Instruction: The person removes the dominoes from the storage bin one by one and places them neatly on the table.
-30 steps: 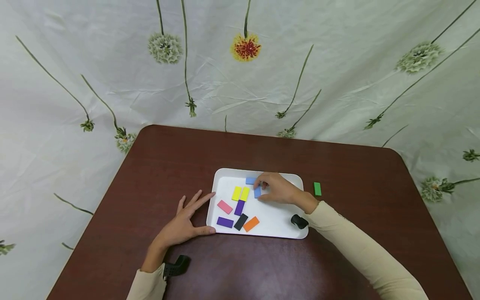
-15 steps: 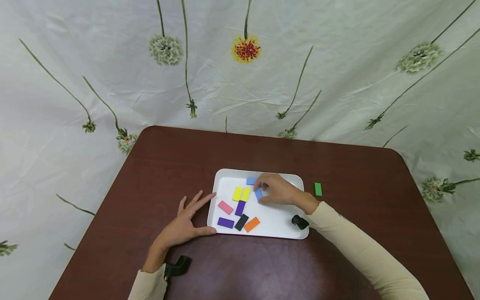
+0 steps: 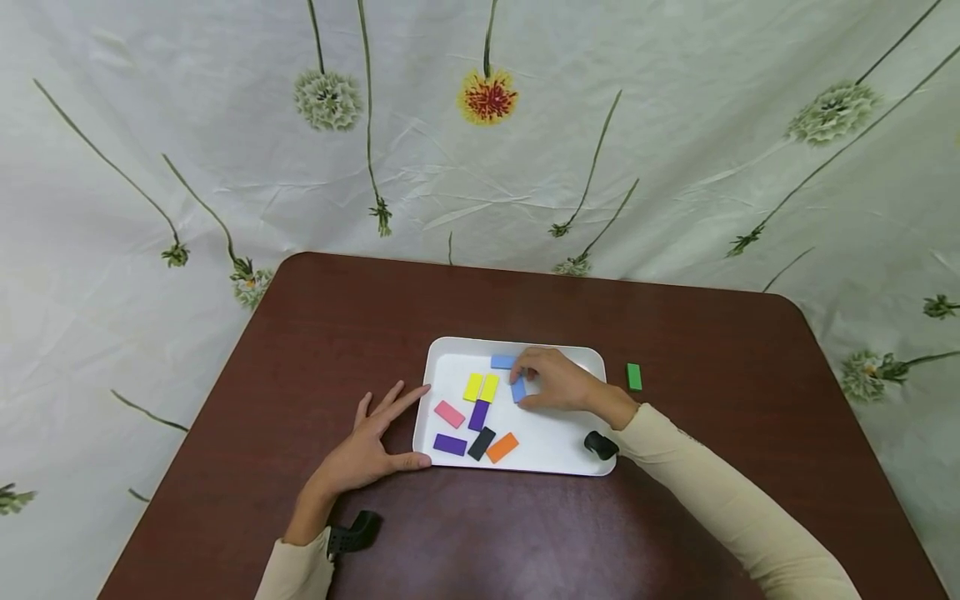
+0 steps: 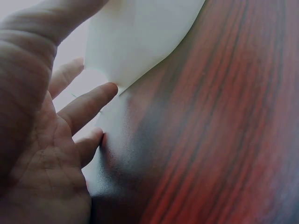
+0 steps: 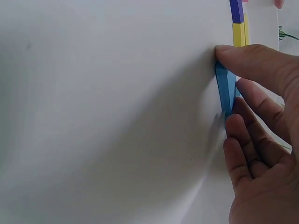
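Observation:
With thumb and fingertips, my right hand (image 3: 558, 380) pinches a light blue rectangular block (image 3: 519, 391) on the white tray (image 3: 543, 446). The right wrist view shows the thumb at one end of this blue block (image 5: 225, 86) and fingers along its far side and other end. A second light blue block (image 3: 501, 361) lies just beyond, partly hidden by the fingers. My left hand (image 3: 363, 454) is spread at the tray's left side, thumb at the near corner and index fingertip at the left rim. In the left wrist view its fingers reach along the tray edge (image 4: 145, 42).
Left of the right hand lie two yellow blocks (image 3: 481, 387), a purple block (image 3: 478, 415) touching them, and a pink block (image 3: 449, 414). Nearer are another purple block (image 3: 450, 444), a black one (image 3: 482, 443) and an orange one (image 3: 502, 447). A green block (image 3: 633, 377) lies on the table, right of the tray.
The pinched blue block has turned slightly and shifted a little toward me, away from the second blue block. My left hand keeps its place at the tray.

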`<state>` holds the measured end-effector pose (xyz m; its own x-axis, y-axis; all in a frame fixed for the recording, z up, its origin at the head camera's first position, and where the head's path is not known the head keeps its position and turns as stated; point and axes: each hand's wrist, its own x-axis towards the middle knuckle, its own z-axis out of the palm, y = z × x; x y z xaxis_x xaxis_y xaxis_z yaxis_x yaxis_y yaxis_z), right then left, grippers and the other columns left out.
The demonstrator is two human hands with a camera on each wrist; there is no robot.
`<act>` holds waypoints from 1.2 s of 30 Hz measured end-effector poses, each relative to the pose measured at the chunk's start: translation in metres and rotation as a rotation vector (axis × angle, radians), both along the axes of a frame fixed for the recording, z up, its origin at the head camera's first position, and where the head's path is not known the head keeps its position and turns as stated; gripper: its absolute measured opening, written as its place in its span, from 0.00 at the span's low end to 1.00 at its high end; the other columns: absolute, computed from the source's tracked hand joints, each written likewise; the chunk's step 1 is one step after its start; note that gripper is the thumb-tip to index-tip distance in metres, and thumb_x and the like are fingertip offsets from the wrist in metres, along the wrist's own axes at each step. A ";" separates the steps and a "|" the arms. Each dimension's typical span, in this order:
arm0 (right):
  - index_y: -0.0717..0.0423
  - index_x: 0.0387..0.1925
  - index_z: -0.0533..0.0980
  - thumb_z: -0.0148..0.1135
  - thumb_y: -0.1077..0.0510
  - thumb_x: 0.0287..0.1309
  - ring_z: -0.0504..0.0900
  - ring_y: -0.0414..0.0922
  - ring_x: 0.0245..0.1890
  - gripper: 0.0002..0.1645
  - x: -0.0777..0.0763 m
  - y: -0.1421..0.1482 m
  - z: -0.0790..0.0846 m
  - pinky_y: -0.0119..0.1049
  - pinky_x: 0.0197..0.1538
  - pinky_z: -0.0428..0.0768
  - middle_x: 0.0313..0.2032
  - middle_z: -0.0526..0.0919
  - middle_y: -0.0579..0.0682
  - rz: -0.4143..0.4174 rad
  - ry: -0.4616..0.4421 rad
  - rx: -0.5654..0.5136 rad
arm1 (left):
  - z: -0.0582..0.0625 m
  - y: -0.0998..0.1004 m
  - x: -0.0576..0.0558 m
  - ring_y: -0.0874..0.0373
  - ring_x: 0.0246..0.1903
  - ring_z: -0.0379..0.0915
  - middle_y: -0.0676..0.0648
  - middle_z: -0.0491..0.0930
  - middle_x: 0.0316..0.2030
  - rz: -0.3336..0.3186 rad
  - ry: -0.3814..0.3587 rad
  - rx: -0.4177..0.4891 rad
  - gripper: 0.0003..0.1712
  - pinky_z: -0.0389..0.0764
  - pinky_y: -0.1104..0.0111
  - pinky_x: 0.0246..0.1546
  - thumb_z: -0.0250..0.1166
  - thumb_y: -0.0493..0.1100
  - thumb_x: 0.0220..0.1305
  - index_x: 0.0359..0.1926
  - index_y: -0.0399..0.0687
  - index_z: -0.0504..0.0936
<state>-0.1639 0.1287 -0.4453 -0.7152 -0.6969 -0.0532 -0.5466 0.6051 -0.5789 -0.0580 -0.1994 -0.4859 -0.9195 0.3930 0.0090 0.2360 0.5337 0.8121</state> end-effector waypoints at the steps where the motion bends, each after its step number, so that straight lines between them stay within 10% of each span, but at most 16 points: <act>1: 0.55 0.39 0.82 0.78 0.59 0.47 0.77 0.44 0.40 0.16 0.000 0.000 0.000 0.35 0.49 0.78 0.40 0.83 0.49 -0.002 -0.001 0.004 | 0.000 0.000 0.000 0.37 0.78 0.40 0.42 0.61 0.74 0.000 0.001 -0.002 0.56 0.25 0.36 0.70 0.79 0.57 0.50 0.77 0.67 0.60; 27: 0.57 0.43 0.82 0.78 0.62 0.49 0.80 0.52 0.44 0.18 -0.005 0.069 0.030 0.50 0.51 0.80 0.45 0.83 0.49 -0.101 0.019 -0.178 | 0.001 0.001 -0.002 0.37 0.78 0.39 0.41 0.60 0.75 0.006 -0.004 -0.006 0.56 0.24 0.35 0.69 0.79 0.57 0.50 0.77 0.68 0.59; 36: 0.57 0.45 0.82 0.77 0.65 0.50 0.78 0.47 0.42 0.18 0.001 0.123 0.027 0.39 0.45 0.80 0.48 0.82 0.52 -0.221 0.071 -0.124 | 0.000 0.000 -0.001 0.37 0.78 0.38 0.41 0.58 0.76 0.000 -0.024 -0.007 0.56 0.23 0.36 0.69 0.79 0.58 0.50 0.76 0.70 0.59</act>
